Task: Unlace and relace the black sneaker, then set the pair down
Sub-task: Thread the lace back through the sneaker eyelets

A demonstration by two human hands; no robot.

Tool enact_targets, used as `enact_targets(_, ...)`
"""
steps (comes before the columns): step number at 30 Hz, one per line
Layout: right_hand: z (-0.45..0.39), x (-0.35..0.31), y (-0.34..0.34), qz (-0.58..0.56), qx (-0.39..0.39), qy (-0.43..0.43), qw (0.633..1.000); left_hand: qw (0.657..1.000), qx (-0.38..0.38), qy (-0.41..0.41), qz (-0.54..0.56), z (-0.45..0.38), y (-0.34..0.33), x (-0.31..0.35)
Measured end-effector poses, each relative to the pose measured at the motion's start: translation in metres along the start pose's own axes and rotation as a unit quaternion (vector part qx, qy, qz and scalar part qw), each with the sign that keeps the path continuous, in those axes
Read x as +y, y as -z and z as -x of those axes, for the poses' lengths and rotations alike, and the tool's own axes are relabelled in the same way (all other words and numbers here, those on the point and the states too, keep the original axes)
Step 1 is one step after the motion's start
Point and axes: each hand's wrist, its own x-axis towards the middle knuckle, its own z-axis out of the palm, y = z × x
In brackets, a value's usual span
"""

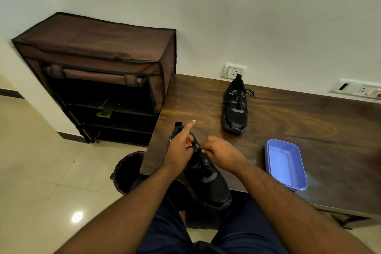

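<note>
While working at the top eyelets of the black sneaker (pixel 203 173), propped toe-down over the near edge of the table (pixel 288 121) and against the lap. Left hand (pixel 179 148) pinching the lace (pixel 195 147) near the collar, index finger stuck out straight; right hand (pixel 220 153) with fingers (pixel 204 149) curled on the other lace end, just beside. Lower eyelets seemingly threaded already, so probably late in the relacing or at the knot, though hard to tell from unlacing. Other sneaker (pixel 236 107) upright farther back on the table, laced and tied. Still left, likely: finishing the bow, then setting the pair down together.
</note>
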Motion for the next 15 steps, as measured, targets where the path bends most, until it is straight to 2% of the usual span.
enact_targets(2, -0.002, -0.007, 0.005, 0.063, -0.065, -0.018, 0.996, 1.000, 0.001, -0.016, -0.014, 0.000, 0.001, -0.001)
enact_targets(4, -0.003, -0.010, 0.008, 0.080, -0.097, -0.026, 0.992, 0.999, 0.010, -0.022, -0.030, 0.003, 0.001, 0.000)
enact_targets(5, -0.004, -0.010, 0.009, 0.058, -0.101, -0.029, 0.993, 0.998, 0.030, -0.010, -0.045, 0.005, 0.000, 0.001)
enact_targets(7, -0.004, -0.007, 0.008, -0.063, -0.108, -0.056, 0.991, 0.993, 0.086, 0.032, -0.081, 0.010, -0.003, 0.001)
enact_targets(9, -0.002, -0.004, 0.006, -0.184, -0.111, -0.092, 0.972, 0.988, 0.108, 0.080, -0.079, 0.013, -0.009, -0.001)
enact_targets(12, 0.003, -0.006, 0.004, -0.272, -0.112, -0.114, 0.949, 0.987, 0.103, 0.122, 0.011, 0.015, -0.023, 0.003)
enact_targets(15, 0.007, -0.014, 0.011, -0.321, -0.111, -0.128, 0.932, 0.973, 0.052, 0.153, 0.162, 0.010, -0.029, 0.013)
